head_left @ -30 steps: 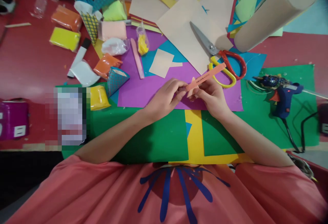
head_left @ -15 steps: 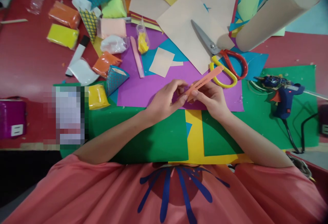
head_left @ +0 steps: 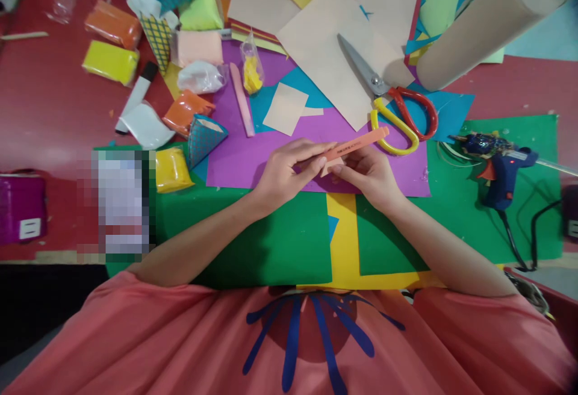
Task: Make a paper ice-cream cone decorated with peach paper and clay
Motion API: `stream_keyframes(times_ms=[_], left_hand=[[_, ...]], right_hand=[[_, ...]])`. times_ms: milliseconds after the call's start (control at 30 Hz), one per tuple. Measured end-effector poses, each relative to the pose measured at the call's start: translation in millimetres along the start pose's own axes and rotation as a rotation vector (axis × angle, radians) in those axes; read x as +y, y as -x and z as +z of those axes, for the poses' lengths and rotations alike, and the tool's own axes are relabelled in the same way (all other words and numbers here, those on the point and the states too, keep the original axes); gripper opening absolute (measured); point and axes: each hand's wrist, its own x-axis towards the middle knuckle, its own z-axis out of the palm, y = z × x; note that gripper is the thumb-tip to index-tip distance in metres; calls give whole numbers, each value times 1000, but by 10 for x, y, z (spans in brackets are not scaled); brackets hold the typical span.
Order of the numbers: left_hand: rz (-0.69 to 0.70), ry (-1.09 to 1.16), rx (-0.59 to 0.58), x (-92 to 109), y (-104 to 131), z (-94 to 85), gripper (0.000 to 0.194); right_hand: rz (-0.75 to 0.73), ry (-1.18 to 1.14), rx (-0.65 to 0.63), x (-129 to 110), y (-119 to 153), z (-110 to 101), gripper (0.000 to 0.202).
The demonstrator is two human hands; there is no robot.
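An orange marker-like stick [head_left: 356, 144] with small dark print lies slanted between my hands, its far end over the yellow scissor handle. My left hand [head_left: 289, 169] is closed on its near end. Just below the stick, my right hand [head_left: 368, 172] pinches a small beige paper piece [head_left: 332, 167]. Both hands are above the purple sheet [head_left: 235, 163]. Beyond my right hand rest scissors [head_left: 377, 85] with one red and one yellow handle, their blades apart. A beige paper square [head_left: 286, 109] and a pink stick [head_left: 242, 100] lie past my left hand.
Clay packets [head_left: 111, 62] and patterned paper cones [head_left: 203, 140] crowd the left. A blue glue gun [head_left: 501, 175] with its cord lies on green paper [head_left: 533, 226] at the right. A beige roll [head_left: 478, 31] extends from the upper right. A pixelated object [head_left: 124, 202] is at the left.
The orange stick has tilted flatter, its far end lower and slightly left. My left fingers have stretched further along it, and more of the beige piece shows.
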Motion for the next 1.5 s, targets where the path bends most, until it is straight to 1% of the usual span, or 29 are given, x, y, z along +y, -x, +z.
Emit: stream_keyframes(times_ms=[67,133,167,233,300,367,433,533,600,667,767,833,1033,1100,1233,1367,1500], left_hand=[[-55,30,30,-10,-21,-19,37],[-135,87,51,-36,-47,-36,36],[-179,124,58,-53,-59,-42,36],[-263,207,56,-85,-82,-47,36],[-335,284,46,-101,-102,-48,38],[-375,333,36,-91,-117,-49,41],[-394,365,23,-60,-130,-52,41],[-433,429,2,-19,-140,-60,36],[-458,460,-6,-14,-143,-63,29],[-467,467,-23,-22,-141,-64,25],[-439,472,-46,-23,-136,-59,27],[-413,469,-65,-5,-134,-54,29],[-342,402,-71,23,-124,-42,30],[-311,376,-87,-1,-117,-38,31],[-238,302,-91,-46,-100,-22,36],[-153,181,-74,-60,-78,-9,39],[-24,25,-91,-70,-59,-13,44]], right_hand=[[-44,8,16,44,21,2,46],[-112,93,58,80,50,-8,47],[-158,175,87,89,63,-21,44],[-269,412,135,84,76,-69,32],[-420,678,119,53,64,-142,14],[-571,888,106,14,33,-217,7],[-674,1042,112,-21,-3,-274,7],[-752,1152,67,-50,-37,-306,7],[-744,1149,28,-52,-45,-305,9],[-750,1132,25,-41,-48,-303,11],[-853,1125,41,-13,-51,-311,7],[-898,1124,25,3,-54,-319,7],[-842,1181,-31,25,-55,-297,12],[-840,1188,-16,35,-55,-281,17],[-895,1176,27,59,-54,-264,22],[-900,1156,48,61,-51,-247,19],[-881,1138,82,42,-43,-219,15]])
